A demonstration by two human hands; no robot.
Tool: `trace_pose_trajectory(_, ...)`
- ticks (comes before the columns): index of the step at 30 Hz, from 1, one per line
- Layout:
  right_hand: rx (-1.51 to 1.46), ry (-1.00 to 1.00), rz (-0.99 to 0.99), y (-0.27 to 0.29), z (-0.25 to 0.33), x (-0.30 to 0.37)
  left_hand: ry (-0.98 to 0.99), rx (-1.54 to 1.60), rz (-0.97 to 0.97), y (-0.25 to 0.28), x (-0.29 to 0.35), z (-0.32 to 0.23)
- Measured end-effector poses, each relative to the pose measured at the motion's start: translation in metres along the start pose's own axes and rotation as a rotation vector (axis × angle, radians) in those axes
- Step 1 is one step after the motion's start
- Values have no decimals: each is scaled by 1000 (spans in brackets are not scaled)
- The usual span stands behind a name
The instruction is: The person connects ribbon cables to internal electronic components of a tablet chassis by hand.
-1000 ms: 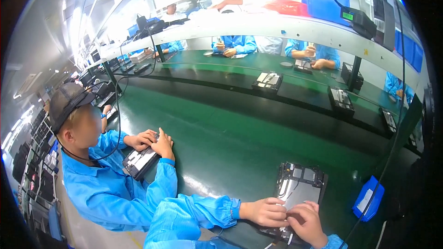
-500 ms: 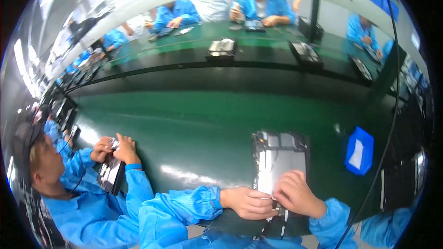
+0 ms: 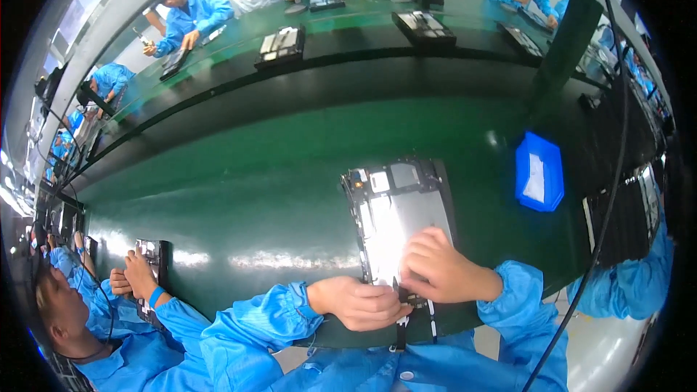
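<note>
Device — near end partly under both hands, far end uncovered.

Glossy green bench, pale floor

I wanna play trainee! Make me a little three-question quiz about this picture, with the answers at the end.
1. True or false: the camera wearer's left hand and right hand are both at the far end of the opened tablet-like device.

2. Pick one. From the wearer's side, where is the blue bin?
A) Left of the device
B) Right of the device
C) On top of the device

3. Fill in the missing colour: the worktable has a ____ top.

Key:
1. False; both are at its near end.
2. B
3. green
</note>
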State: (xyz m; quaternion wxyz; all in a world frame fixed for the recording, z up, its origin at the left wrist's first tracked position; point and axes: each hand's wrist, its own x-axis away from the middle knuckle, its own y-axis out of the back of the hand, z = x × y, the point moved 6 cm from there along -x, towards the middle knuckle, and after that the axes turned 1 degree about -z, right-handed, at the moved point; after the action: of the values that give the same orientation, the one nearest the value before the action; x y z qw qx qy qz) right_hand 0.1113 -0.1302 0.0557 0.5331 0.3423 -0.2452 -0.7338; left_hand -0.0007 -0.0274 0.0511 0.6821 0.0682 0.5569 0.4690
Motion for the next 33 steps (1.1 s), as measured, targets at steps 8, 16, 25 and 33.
trace_pose_trajectory(8,427,-37,-315,32,-12,-3,44,35,-84,11,-10,5)
trace_pose_trajectory(16,959,-648,-872,190,-81,135,1145,380,-106,-24,13,88)
trace_pose_trajectory(25,1154,-469,-858,169,-71,117,1248,240,-3,-37,35,88)
trace_pose_trajectory(33,248,103,63,17,-5,32,1249,192,26,-42,42,87)
